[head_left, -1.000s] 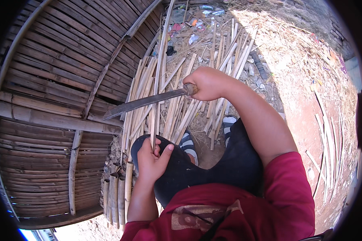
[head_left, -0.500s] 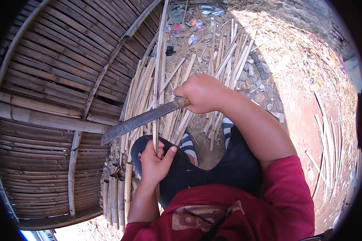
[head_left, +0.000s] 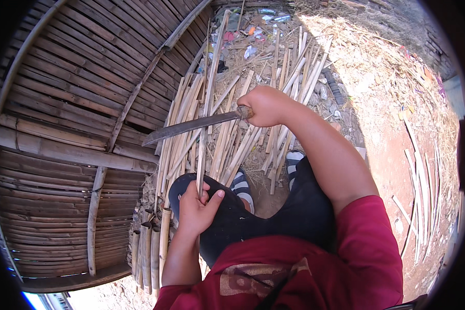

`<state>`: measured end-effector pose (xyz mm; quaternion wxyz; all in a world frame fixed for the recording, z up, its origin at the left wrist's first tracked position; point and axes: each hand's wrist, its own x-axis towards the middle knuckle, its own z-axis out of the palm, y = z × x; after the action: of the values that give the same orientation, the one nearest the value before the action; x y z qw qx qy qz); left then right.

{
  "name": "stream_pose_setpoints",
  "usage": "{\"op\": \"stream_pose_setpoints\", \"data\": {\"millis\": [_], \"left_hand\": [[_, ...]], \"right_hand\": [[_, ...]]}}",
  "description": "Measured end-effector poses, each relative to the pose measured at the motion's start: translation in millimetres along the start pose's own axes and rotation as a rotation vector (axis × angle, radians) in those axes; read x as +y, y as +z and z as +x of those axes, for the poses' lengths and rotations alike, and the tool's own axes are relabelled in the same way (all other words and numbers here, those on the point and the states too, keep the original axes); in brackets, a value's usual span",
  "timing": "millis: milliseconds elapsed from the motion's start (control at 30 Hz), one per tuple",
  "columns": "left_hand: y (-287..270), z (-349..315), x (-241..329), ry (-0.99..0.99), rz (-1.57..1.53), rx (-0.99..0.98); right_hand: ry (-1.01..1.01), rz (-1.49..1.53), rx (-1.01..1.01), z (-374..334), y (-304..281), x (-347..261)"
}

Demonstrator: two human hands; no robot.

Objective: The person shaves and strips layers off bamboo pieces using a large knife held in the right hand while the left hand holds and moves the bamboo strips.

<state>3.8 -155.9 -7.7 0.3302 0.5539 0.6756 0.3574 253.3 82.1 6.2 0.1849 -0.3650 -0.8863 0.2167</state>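
Observation:
My right hand (head_left: 266, 107) is closed round the handle of a machete (head_left: 196, 124), whose long dark blade points left. The blade lies across a pale bamboo strip (head_left: 210, 88); whether it touches the strip I cannot tell. Down by my left knee, my left hand (head_left: 198, 209) grips the near end of that strip, fingers curled round it and thumb on its right side. From there the strip runs away from me, its far end near the top of the view. Several more split bamboo strips (head_left: 232, 155) lie on the ground beneath.
A bamboo-slat wall (head_left: 62, 103) rises along the left. Cut bamboo poles (head_left: 155, 253) stand beside my left forearm. Litter (head_left: 250, 51) and straw cover the far ground, and a dark ridged object (head_left: 333, 85) lies among stones. More strips (head_left: 423, 191) lie at the right.
The machete and my right hand have shifted away from me and slightly right, the blade now more level. The strip's far end has dropped into view; my left hand keeps its hold.

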Motion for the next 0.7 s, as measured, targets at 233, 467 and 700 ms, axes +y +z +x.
{"op": "stream_pose_setpoints", "data": {"millis": [233, 467, 700], "left_hand": [[-6, -19, -11, -0.002, 0.036, 0.024], [-24, -23, -17, -0.019, 0.174, 0.061], [-21, -24, -7, -0.007, 0.204, 0.013]], "right_hand": [[-0.172, -0.064, 0.072, -6, 10, -34], [-0.127, -0.123, 0.077, -7, 7, -28], [0.038, -0.036, 0.025, 4, 2, 8]]}}
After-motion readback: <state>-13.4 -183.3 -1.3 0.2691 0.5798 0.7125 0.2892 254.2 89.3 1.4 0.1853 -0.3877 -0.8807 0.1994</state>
